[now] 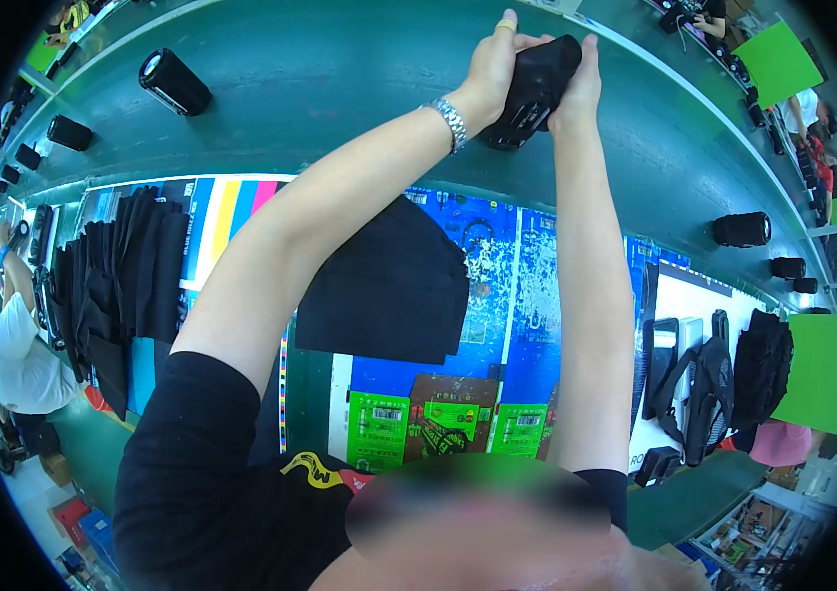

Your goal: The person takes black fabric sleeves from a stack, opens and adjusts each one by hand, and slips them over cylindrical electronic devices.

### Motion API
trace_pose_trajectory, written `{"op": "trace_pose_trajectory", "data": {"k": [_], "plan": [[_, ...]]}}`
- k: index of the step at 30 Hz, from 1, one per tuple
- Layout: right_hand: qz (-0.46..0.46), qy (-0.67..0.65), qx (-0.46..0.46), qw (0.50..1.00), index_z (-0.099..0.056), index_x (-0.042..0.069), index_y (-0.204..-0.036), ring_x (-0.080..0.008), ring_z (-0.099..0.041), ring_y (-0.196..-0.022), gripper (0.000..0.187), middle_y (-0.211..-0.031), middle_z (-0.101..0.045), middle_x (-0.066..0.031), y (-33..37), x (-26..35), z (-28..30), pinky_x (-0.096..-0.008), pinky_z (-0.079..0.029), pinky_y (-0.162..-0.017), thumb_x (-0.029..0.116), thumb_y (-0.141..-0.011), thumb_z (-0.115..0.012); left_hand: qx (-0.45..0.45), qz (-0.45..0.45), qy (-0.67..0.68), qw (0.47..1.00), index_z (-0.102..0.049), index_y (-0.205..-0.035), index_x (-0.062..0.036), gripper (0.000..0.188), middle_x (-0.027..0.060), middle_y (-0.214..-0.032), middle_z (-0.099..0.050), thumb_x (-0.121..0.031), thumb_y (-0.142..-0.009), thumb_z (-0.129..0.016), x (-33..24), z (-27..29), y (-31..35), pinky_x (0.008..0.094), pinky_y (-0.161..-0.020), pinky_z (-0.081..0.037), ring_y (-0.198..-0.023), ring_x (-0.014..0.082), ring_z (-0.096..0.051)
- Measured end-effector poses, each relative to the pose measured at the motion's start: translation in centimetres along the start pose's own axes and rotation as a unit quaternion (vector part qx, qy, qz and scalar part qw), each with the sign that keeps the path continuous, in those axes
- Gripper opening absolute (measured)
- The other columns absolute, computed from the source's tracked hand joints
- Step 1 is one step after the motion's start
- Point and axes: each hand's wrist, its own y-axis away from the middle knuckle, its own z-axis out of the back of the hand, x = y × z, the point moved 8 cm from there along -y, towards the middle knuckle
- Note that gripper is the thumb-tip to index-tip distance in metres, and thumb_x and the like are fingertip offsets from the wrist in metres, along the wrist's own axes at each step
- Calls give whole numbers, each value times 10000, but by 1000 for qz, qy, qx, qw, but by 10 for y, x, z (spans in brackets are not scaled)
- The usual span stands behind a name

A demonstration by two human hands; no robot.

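Observation:
At the far side of the belt, both my arms stretch forward around a black cylindrical speaker (529, 103). It is tilted, and dark material seems to cover its upper end; I cannot tell whether that is a bag. My left hand (485, 77) grips it from the left, with a yellow band on one finger and a metal watch on the wrist. From the right, my right hand (579, 97) presses against its side, fingers pointing up. Below my arms a flat stack of black fabric pieces (384, 291) lies on blue printed sheets (492, 286).
Black speakers stand spaced along the green belt (340, 74): one speaker (174, 82) at left, another speaker (741, 229) at right. Black fabric bags (123, 286) are piled at left. A dark mesh bag (709, 394) lies at right. A person in white (30, 350) works at far left.

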Motion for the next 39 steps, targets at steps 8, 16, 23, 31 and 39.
{"op": "trace_pose_trajectory", "data": {"k": [8, 16, 23, 31, 39], "plan": [[24, -47, -70, 996, -640, 47, -979, -162, -640, -791, 225, -900, -664, -37, -3, -34, 52, -302, -511, -718, 227, -919, -519, -53, -5, -64, 997, -630, -802, 15, 510, 92, -794, -660, -410, -979, -410, 36, 22, 0, 280, -671, -476, -671, 145, -582], [61, -99, -90, 989, -658, 27, -978, -160, -631, -760, 216, -890, -666, -48, -6, -46, 75, -292, -501, -688, 190, -892, -544, -118, -21, -141, 983, -614, -774, 15, 435, 110, -779, -673, -338, -970, -451, 57, 40, 1, 301, -648, -477, -638, 163, -588], [59, 32, -254, 965, -632, 9, -852, -203, -629, -739, 304, -791, -650, -89, 24, -6, 104, -317, -497, -694, 254, -952, -480, -17, -46, -272, 961, -580, -1092, 40, 422, 120, -1028, -674, -348, -992, -448, -37, 66, 34, 317, -843, -473, -932, 182, -624], [289, 164, -146, 932, -595, -5, -873, -148, -592, -841, 304, -858, -658, -94, 193, 53, 36, -288, -442, -818, 247, -982, -464, 6, -88, -621, 779, -639, -1032, -55, 260, 32, -940, -652, -242, -856, -677, -138, 78, 259, 263, -759, -454, -868, 109, -591], [284, 379, 101, 875, -648, 28, -1000, -227, -610, -1023, 163, -1011, -665, -104, 301, -22, -72, -338, -433, -925, 121, -868, -631, 74, -221, -669, 706, -646, -884, -51, 215, 57, -920, -563, -137, -718, -753, -118, 82, 310, 347, -776, -424, -861, 227, -557]]}}
